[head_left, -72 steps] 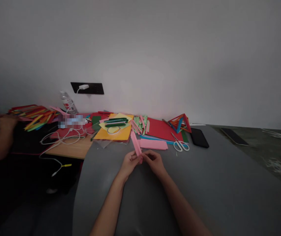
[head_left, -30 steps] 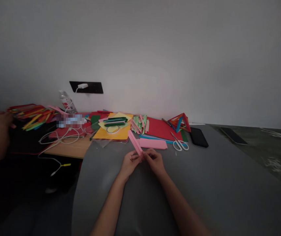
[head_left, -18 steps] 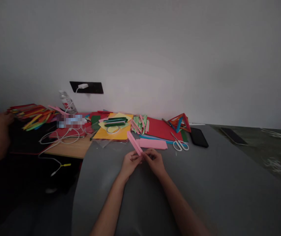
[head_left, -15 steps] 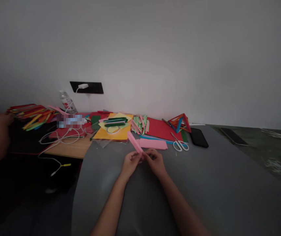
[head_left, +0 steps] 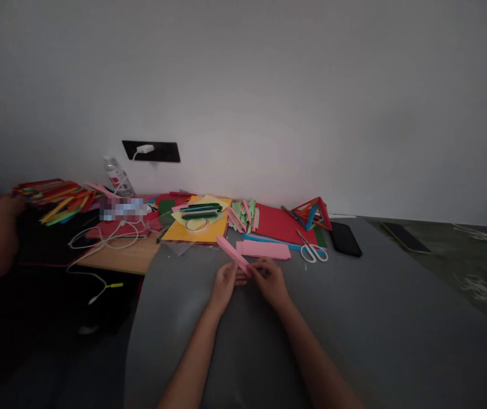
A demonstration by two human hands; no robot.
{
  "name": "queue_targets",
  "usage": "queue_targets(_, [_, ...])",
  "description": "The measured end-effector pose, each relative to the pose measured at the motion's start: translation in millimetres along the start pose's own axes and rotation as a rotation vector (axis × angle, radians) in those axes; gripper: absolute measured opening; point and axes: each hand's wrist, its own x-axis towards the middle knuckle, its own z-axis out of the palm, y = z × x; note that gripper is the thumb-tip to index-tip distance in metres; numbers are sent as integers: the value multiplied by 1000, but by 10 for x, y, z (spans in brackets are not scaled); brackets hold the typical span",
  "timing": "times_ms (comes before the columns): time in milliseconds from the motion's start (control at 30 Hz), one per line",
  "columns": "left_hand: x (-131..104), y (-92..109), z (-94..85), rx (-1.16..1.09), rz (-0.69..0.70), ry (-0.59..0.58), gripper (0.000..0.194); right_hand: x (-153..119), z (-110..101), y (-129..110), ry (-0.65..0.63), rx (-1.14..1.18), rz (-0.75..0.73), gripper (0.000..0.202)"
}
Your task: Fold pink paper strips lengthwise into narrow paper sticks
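Observation:
A folded pink paper strip (head_left: 231,252) slants up and to the left between my hands, above the grey table (head_left: 175,335). My right hand (head_left: 270,279) pinches its lower end between thumb and fingers. Around the strip's middle, my left hand (head_left: 225,284) is closed with the fingers behind the paper and the thumb at its edge. Just beyond the hands lies a stack of pink paper (head_left: 266,249). White-handled scissors (head_left: 313,252) rest to the right of that stack.
Behind lie red paper (head_left: 275,220), yellow paper (head_left: 175,232), dark green strips (head_left: 203,210) and small green-and-pink strips (head_left: 245,216). A coloured paper frame (head_left: 311,213) and a black phone (head_left: 345,238) are at right. At far left are another person's hand (head_left: 4,210), a white cable (head_left: 107,245) and a bottle (head_left: 117,176).
The pink strip has tilted further left and lower, its upper end dropping. My left hand's fingers have loosened slightly beneath it, while my right hand stays almost in place.

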Motion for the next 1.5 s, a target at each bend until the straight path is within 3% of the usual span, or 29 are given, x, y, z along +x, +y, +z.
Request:
queue_targets(267, [0, -7, 0, 10, 39, 79, 35, -6, -13, 25, -30, 98, 83, 17])
queue_targets(433, [-14, 25, 4, -22, 103, 117, 30, 3, -8, 100, 31, 153, 212, 25])
queue_targets(600, [-21, 44, 7, -11, 106, 137, 29, -22, 36, 63, -75, 166, 184, 23])
queue_targets(1167, [-25, 42, 29, 67, 107, 143, 23, 12, -58, 44, -101, 238, 180, 19])
queue_targets(1500, [-43, 38, 31, 49, 73, 135, 27, -18, 24, 77, 37, 326, 256, 22])
